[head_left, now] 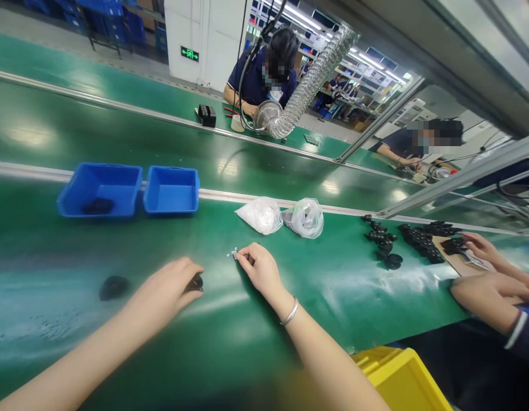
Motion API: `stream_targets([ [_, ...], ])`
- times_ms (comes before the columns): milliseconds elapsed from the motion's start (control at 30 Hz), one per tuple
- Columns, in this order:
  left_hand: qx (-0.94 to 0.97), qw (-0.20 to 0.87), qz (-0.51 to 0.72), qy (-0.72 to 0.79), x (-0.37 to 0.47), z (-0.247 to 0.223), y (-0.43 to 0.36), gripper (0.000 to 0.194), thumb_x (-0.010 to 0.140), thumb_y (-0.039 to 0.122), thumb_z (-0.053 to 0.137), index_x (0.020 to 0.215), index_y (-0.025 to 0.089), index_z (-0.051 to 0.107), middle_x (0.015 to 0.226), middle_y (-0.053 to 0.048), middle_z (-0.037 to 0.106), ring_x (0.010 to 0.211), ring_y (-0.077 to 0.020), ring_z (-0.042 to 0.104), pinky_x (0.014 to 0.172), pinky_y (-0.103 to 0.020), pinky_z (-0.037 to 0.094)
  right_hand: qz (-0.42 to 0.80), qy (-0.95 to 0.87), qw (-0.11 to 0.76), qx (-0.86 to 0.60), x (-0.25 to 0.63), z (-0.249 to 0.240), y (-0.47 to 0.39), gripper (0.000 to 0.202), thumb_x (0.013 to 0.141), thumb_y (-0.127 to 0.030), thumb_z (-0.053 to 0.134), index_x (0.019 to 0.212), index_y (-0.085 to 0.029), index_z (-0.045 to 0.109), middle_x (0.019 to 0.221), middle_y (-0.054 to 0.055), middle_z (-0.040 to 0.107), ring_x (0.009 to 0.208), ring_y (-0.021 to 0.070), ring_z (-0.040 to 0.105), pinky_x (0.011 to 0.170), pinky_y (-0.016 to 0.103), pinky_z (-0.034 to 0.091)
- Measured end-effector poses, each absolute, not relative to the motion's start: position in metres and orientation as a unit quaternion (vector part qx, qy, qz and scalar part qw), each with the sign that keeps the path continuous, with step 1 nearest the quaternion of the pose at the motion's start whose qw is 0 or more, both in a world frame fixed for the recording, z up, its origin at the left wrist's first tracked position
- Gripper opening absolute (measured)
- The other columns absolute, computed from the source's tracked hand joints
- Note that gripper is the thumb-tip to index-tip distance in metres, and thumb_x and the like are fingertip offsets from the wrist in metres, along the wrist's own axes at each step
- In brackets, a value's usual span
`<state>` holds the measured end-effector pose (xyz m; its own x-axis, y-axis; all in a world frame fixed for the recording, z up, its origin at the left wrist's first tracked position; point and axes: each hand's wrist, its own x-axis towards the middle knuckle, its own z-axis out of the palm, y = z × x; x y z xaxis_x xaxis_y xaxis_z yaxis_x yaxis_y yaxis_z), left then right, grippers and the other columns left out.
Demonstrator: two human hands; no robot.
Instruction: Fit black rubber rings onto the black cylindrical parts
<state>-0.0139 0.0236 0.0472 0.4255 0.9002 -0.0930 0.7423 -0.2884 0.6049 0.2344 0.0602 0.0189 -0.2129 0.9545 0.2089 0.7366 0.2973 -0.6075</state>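
Curled around a small black part (197,282), my left hand (174,282) hovers at or just over the green table; the part's kind is mostly hidden by the fingers. My right hand (259,267), with a silver bangle on the wrist, pinches at a little group of tiny white pieces (234,252). Whether a piece sits between those fingertips is too small to tell. Another black part (114,287) lies on the table left of my left hand. Beyond my right hand rest a clear bag of white pieces (261,216) and a second plastic bag (305,218) with greyish contents.
Two blue bins (172,191) stand at the back left, the larger holding something black. Several black parts (420,242) are piled at right, beside a co-worker's hands (482,251). A yellow crate (401,379) is at the lower right. A foil duct (313,80) hangs across the far bench.
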Motion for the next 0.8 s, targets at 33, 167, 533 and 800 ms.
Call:
stream_targets([
  [33, 0.783, 0.311, 0.145, 0.519, -0.013, 0.050, 0.023, 0.031, 0.085, 0.038, 0.057, 0.111, 0.021, 0.064, 0.101, -0.007, 0.065, 0.090, -0.0260, 0.064, 0.077, -0.036, 0.051, 0.198, -0.753, 0.285, -0.560, 0.235, 0.019, 0.061, 0.015, 0.091, -0.025, 0.060, 0.077, -0.019, 0.064, 0.072, 0.000, 0.058, 0.067, 0.0143, 0.052, 0.064, 0.026, 0.040],
  [167, 0.678, 0.483, 0.154, 0.532, -0.006, 0.058, 0.017, 0.038, 0.083, 0.044, 0.062, 0.115, 0.024, 0.063, 0.074, 0.001, 0.065, 0.052, -0.0148, 0.057, 0.054, -0.026, 0.045, 0.218, -0.739, 0.310, -0.558, 0.236, 0.020, 0.061, 0.019, 0.091, -0.027, 0.059, 0.075, -0.019, 0.064, 0.068, 0.000, 0.056, 0.063, 0.0136, 0.050, 0.062, 0.026, 0.040],
  [533, 0.391, 0.775, 0.269, 0.417, 0.010, 0.060, 0.009, 0.048, 0.076, 0.040, 0.075, 0.113, 0.019, 0.053, 0.113, -0.008, 0.060, 0.094, -0.0243, 0.071, 0.084, -0.036, 0.054, 0.247, -0.710, 0.349, -0.559, 0.234, 0.021, 0.062, 0.020, 0.090, -0.030, 0.058, 0.076, -0.018, 0.065, 0.072, 0.001, 0.059, 0.063, 0.0131, 0.053, 0.061, 0.025, 0.044],
  [800, 0.455, 0.718, 0.315, 0.423, 0.013, 0.046, 0.008, 0.040, 0.071, 0.027, 0.072, 0.108, 0.018, 0.058, 0.097, -0.003, 0.061, 0.087, -0.0200, 0.069, 0.086, -0.037, 0.055, 0.243, -0.748, 0.392, -0.477, 0.218, 0.043, 0.036, 0.013, 0.092, -0.024, 0.058, 0.081, -0.019, 0.065, 0.074, 0.001, 0.061, 0.064, 0.0126, 0.056, 0.058, 0.025, 0.046],
])
